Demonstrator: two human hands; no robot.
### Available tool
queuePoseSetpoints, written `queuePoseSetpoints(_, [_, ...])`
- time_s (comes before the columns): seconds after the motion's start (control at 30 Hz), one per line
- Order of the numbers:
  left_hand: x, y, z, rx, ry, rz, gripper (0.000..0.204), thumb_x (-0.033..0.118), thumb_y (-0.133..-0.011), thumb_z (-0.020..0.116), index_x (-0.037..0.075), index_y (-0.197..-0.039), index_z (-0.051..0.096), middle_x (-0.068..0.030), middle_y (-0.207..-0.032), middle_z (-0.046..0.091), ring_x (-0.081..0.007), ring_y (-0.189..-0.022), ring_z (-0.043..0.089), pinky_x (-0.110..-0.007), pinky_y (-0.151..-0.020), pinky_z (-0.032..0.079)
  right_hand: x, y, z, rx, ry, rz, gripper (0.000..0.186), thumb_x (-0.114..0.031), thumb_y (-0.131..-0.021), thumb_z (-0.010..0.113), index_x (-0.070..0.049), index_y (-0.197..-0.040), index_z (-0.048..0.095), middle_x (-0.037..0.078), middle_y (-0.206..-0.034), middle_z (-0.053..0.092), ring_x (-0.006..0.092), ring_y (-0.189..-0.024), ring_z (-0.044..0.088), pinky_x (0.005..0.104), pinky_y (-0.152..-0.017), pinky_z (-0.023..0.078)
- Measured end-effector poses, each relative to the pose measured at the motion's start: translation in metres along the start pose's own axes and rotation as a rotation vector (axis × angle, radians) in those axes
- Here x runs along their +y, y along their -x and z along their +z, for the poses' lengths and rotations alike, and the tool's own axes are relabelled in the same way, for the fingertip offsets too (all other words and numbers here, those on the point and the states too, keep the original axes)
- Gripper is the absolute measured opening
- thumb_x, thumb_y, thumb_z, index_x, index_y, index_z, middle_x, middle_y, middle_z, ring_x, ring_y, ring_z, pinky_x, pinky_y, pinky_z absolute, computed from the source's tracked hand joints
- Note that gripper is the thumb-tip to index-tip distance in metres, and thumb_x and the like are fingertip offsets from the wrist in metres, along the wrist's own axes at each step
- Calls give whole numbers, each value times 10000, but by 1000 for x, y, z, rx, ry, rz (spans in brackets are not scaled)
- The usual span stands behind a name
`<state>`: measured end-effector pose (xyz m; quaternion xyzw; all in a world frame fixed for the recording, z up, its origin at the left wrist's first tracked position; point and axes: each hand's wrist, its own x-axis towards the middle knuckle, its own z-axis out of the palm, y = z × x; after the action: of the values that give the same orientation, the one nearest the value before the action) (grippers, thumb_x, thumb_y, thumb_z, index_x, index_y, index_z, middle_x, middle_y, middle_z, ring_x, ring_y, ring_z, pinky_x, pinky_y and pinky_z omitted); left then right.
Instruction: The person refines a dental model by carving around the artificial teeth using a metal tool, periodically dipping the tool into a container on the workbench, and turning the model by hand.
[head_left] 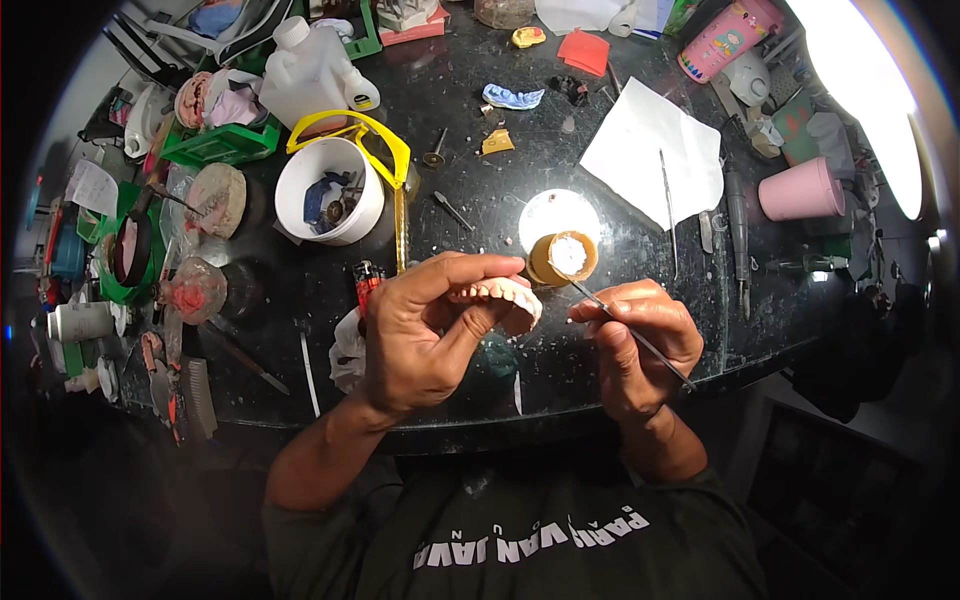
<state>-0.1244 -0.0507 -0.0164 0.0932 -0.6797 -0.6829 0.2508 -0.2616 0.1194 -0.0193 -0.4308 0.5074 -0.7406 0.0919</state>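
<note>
Holding a dental model (518,305), left hand (420,335) half curled

Dk olive-green T-shirt (515,585), short slvs (312,545) to abt elbow; lg white block caps (545,543) across chest, w/ smaller white letters (497,530) alongside. Forearms (325,455), L hand (425,330) & R hand (645,345) bare.

Left hand (422,340): thumb and fingers pinching a pale, curved dental model with a row of teeth (522,312).
Right hand (645,345): slim grey metal hand tool (655,352) held like a pen, tip right by a small round amber cup (540,262); from here I can't tell if they touch.
Cup's filling: lumpy white material (569,254).
Tub side: round white plastic tub (298,185), yellow-framed safety glasses (392,150) against it.
Paper side: creased white sheet (640,140), pink tumbler (800,190) farther right.
</note>
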Motion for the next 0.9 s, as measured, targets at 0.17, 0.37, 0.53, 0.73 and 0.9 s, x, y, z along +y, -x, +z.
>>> queuePoseSetpoints(0.17, [1, -2, -4, -80, 474, -154, 394, 81, -1059, 575, -48, -1424, 507, -124, -1102, 625, -228, -1028, 709, -397, -872, 651, 0, 0, 5, 4, -156, 30, 168, 49, -932, 732, 46, -1086, 665, 198, -975, 718, 282, -940, 748, 384, -841, 627])
queuePoseSetpoints(0.37, [-1, -2, -1, -72, 600, -186, 313, 100, -1043, 602, -19, -1320, 516, -139, -1133, 600, -227, -1034, 682, -435, -854, 667, -5, -2, 12, -77, -59, -47, 163, 80, -897, 733, 61, -1049, 676, 202, -907, 729, 310, -899, 766, 536, -943, 625])
queuePoseSetpoints(0.53, [-11, -1, -1, -46, 490, -87, 274, 95, -1036, 628, -19, -1269, 540, -144, -1126, 630, -224, -1037, 685, -388, -889, 625, -5, -2, 13, -43, -20, -61, 185, 89, -879, 738, 71, -1052, 677, 203, -905, 744, 314, -906, 771, 463, -893, 640])
queuePoseSetpoints(0.73, [-9, -2, 2, 58, 455, -84, 254, 52, -1013, 666, -46, -1230, 574, -146, -1119, 681, -209, -1022, 711, -344, -884, 614, -6, -1, 10, -28, 66, -52, 178, 91, -876, 732, 74, -1045, 681, 208, -913, 757, 319, -908, 778, 382, -809, 634])
queuePoseSetpoints(0.9, [-8, 1, 4, 159, 329, -60, 239, -24, -978, 688, -70, -1195, 600, -151, -1040, 725, -182, -929, 742, -318, -839, 639, -8, 2, 14, 35, 53, 17, 161, 89, -896, 710, 76, -1055, 687, 222, -953, 758, 292, -890, 775, 355, -789, 619])
